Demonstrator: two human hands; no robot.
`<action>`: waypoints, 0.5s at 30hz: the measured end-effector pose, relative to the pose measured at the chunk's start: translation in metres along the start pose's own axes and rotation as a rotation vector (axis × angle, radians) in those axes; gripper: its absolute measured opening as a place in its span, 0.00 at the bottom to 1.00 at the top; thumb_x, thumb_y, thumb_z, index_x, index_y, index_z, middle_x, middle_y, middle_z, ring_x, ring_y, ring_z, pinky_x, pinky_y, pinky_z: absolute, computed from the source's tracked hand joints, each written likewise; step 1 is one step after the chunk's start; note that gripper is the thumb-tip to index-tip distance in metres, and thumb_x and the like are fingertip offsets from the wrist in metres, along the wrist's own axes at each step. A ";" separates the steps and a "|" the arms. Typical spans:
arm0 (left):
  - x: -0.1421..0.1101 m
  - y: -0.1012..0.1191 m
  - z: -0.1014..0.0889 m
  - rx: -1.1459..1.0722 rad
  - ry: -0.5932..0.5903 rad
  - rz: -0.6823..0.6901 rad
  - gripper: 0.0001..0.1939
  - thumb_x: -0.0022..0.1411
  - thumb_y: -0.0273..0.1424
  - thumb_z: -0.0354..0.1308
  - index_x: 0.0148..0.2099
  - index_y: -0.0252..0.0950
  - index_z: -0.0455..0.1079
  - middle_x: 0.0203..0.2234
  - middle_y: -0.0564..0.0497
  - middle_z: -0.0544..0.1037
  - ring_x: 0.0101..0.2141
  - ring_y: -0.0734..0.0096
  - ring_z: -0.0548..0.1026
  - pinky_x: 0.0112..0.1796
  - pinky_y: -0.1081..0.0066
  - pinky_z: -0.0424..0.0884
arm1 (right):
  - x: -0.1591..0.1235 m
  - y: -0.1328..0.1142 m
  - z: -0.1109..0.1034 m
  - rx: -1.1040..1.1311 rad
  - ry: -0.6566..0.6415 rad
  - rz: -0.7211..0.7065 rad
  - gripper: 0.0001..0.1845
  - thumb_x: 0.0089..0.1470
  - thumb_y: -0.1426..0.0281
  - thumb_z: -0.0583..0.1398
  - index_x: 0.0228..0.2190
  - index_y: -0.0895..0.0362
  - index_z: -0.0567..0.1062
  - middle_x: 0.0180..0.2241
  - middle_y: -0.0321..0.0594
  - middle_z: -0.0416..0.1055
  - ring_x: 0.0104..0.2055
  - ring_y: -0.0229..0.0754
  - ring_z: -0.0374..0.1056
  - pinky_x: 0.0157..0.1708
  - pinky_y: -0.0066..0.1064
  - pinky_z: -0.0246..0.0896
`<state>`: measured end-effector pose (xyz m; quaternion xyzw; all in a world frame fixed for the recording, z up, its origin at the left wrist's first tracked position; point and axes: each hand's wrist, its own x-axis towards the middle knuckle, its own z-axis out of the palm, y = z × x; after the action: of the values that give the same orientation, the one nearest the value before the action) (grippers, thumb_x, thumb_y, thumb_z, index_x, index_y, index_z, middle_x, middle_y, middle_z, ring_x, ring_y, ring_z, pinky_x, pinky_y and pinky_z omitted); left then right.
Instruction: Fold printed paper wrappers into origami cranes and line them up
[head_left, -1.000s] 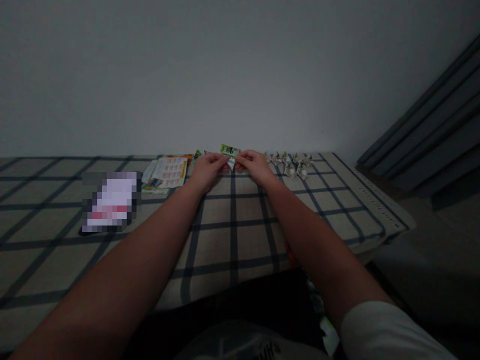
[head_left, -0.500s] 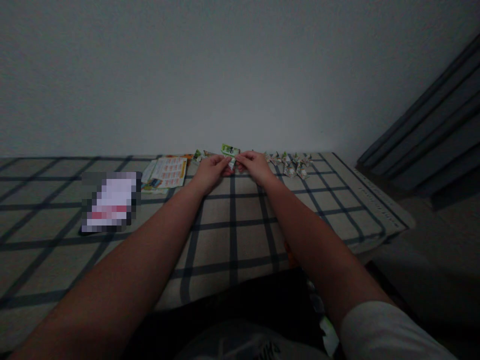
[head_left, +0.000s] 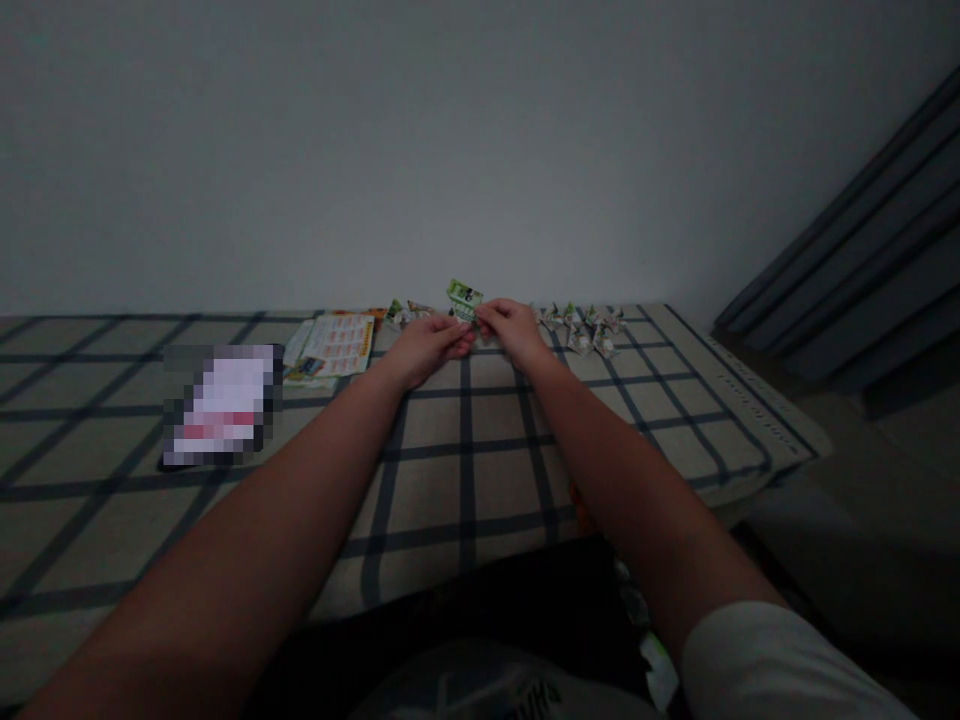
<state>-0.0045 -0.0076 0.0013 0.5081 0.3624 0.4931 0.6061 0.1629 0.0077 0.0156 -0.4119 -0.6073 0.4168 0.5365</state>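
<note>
Near the wall, a small green printed piece of paper (head_left: 463, 300) stands up between my two hands. My left hand (head_left: 433, 343) pinches its lower edge with closed fingers. On its right side, the thumb and fingertips of my right hand (head_left: 508, 325) grip it. Just behind my left hand lie some folded paper pieces (head_left: 409, 311), partly hidden by it. To the right of my right hand sits a cluster of several folded paper shapes (head_left: 592, 328), whitish with green bits.
Printed sheets (head_left: 341, 343) lie left of my left hand. Farther left is a blurred-out phone-like object (head_left: 225, 405). Everything rests on a checked tablecloth (head_left: 465, 480) against a plain wall (head_left: 480, 150). A dark curtain (head_left: 862, 240) hangs at the right.
The green paper stands higher and shows more of its face. My left hand has shifted slightly right and lower on it; my right hand stays nearly in place.
</note>
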 end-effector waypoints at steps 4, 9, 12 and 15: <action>-0.001 0.002 0.000 0.056 0.009 0.034 0.11 0.55 0.33 0.71 0.29 0.33 0.75 0.25 0.48 0.79 0.23 0.77 0.72 0.30 0.74 0.72 | -0.004 -0.004 0.003 0.002 0.014 0.004 0.07 0.55 0.71 0.63 0.25 0.57 0.75 0.19 0.31 0.68 0.23 0.33 0.63 0.27 0.25 0.59; -0.002 0.000 0.003 0.032 0.073 0.059 0.10 0.56 0.33 0.69 0.30 0.32 0.74 0.25 0.47 0.79 0.23 0.73 0.75 0.29 0.72 0.74 | -0.005 -0.006 0.002 -0.026 -0.030 0.006 0.09 0.55 0.70 0.63 0.24 0.57 0.74 0.20 0.31 0.68 0.23 0.33 0.62 0.27 0.25 0.59; -0.001 -0.001 0.004 0.034 0.106 0.101 0.12 0.57 0.37 0.68 0.32 0.32 0.74 0.25 0.49 0.79 0.24 0.74 0.76 0.31 0.72 0.75 | -0.003 -0.005 0.001 -0.024 -0.034 0.004 0.09 0.54 0.69 0.64 0.24 0.57 0.74 0.20 0.31 0.68 0.23 0.33 0.62 0.27 0.25 0.59; 0.000 0.000 0.002 0.142 0.131 0.145 0.15 0.57 0.40 0.68 0.32 0.32 0.75 0.24 0.49 0.79 0.23 0.75 0.74 0.30 0.73 0.74 | -0.003 -0.004 0.001 -0.030 -0.042 0.005 0.09 0.55 0.70 0.63 0.24 0.57 0.74 0.20 0.31 0.68 0.23 0.32 0.62 0.26 0.25 0.58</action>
<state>-0.0024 -0.0079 0.0017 0.5412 0.3976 0.5409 0.5064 0.1616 0.0036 0.0185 -0.4125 -0.6235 0.4174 0.5165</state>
